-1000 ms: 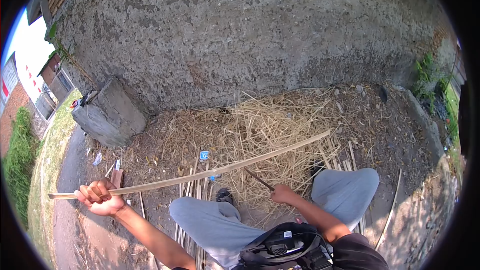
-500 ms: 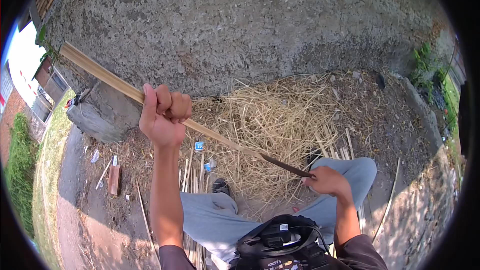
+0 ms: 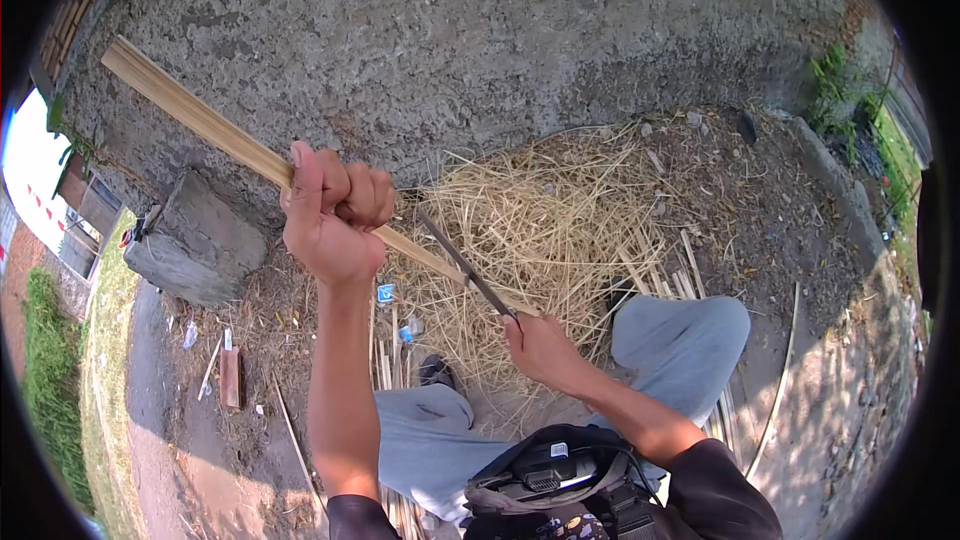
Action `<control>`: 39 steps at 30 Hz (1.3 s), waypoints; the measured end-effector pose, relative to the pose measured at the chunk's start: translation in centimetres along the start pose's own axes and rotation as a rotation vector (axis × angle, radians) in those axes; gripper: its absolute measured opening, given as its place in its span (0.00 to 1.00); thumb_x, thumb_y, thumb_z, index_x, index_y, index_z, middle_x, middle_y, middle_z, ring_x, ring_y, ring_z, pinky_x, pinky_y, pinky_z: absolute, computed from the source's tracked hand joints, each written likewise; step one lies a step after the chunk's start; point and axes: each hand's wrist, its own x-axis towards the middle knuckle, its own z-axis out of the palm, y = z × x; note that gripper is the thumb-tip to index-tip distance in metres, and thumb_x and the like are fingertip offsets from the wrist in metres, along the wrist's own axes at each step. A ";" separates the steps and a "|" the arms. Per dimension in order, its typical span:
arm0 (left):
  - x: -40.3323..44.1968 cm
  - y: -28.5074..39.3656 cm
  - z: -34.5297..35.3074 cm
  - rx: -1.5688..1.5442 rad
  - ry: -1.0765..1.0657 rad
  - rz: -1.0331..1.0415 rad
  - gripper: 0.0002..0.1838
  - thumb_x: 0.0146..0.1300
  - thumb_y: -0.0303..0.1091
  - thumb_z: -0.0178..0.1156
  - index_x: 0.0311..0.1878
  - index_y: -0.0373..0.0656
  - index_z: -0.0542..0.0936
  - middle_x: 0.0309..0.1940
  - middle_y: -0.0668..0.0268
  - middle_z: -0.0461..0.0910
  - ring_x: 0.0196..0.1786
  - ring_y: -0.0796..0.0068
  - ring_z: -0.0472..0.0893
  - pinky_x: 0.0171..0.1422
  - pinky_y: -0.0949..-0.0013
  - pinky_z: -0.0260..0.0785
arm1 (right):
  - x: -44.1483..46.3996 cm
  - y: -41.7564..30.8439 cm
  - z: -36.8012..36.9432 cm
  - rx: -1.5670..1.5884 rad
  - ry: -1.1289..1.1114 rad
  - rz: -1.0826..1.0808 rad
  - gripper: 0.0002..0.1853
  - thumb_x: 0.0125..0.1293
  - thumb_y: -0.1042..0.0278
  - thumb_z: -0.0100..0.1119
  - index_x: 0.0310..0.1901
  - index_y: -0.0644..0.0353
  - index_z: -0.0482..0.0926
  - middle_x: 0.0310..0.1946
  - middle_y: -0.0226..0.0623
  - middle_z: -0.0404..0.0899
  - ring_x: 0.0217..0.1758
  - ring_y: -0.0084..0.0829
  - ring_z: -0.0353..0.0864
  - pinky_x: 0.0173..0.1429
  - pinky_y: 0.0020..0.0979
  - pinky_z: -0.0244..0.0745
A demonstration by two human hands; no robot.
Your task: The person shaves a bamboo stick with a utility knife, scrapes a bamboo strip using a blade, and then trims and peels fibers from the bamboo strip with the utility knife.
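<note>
My left hand (image 3: 338, 215) is closed in a fist around a long, pale bamboo strip (image 3: 195, 120), held up on a slant. Its wide end points to the upper left, and the lower part runs down toward my other hand. My right hand (image 3: 548, 352) grips a knife (image 3: 466, 268) with a long, narrow, dark blade. That blade crosses the lower part of the strip, its tip pointing up and left. The knife's handle is hidden in my fingers, and whether the edge touches the bamboo I cannot tell.
A heap of thin shavings (image 3: 540, 215) lies between my legs and a rough grey wall (image 3: 500, 50). Several cut strips (image 3: 385, 355) are on the ground by my left foot. A concrete block (image 3: 200, 240) and a brown wooden piece (image 3: 230, 377) are at the left.
My right hand has moved left and up with the knife; the blade now crosses the strip instead of lying along its lower end. My left hand still grips the strip.
</note>
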 end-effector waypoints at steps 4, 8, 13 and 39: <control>-0.3 -0.4 -1.4 0.012 -0.010 -0.018 0.27 0.77 0.49 0.36 0.18 0.51 0.52 0.08 0.73 0.47 0.15 0.81 0.41 0.18 0.71 0.34 | 1.0 7.2 3.0 -0.123 -0.058 0.062 0.21 0.72 0.60 0.46 0.30 0.71 0.78 0.20 0.59 0.76 0.27 0.60 0.78 0.37 0.51 0.74; -0.1 0.3 -2.1 -0.078 -0.010 -0.033 0.27 0.77 0.48 0.36 0.19 0.51 0.52 0.09 0.74 0.46 0.15 0.81 0.40 0.18 0.71 0.33 | 2.1 -0.5 -2.6 -0.029 -0.125 0.169 0.21 0.71 0.59 0.47 0.31 0.71 0.78 0.19 0.59 0.75 0.27 0.61 0.78 0.38 0.52 0.74; -0.7 0.1 -1.8 -0.154 -0.138 -0.031 0.26 0.77 0.48 0.35 0.19 0.51 0.52 0.08 0.73 0.45 0.15 0.80 0.40 0.18 0.70 0.34 | 1.1 -3.5 -1.4 -0.076 0.004 -0.022 0.22 0.71 0.58 0.47 0.33 0.71 0.79 0.17 0.56 0.76 0.27 0.58 0.80 0.40 0.50 0.77; -1.5 3.2 -5.5 -0.140 -0.162 0.035 0.27 0.78 0.45 0.35 0.17 0.52 0.51 0.05 0.74 0.47 0.10 0.83 0.41 0.12 0.73 0.32 | 3.1 7.1 4.3 -0.174 -0.062 0.097 0.21 0.68 0.57 0.51 0.31 0.70 0.80 0.23 0.60 0.78 0.29 0.59 0.81 0.38 0.51 0.78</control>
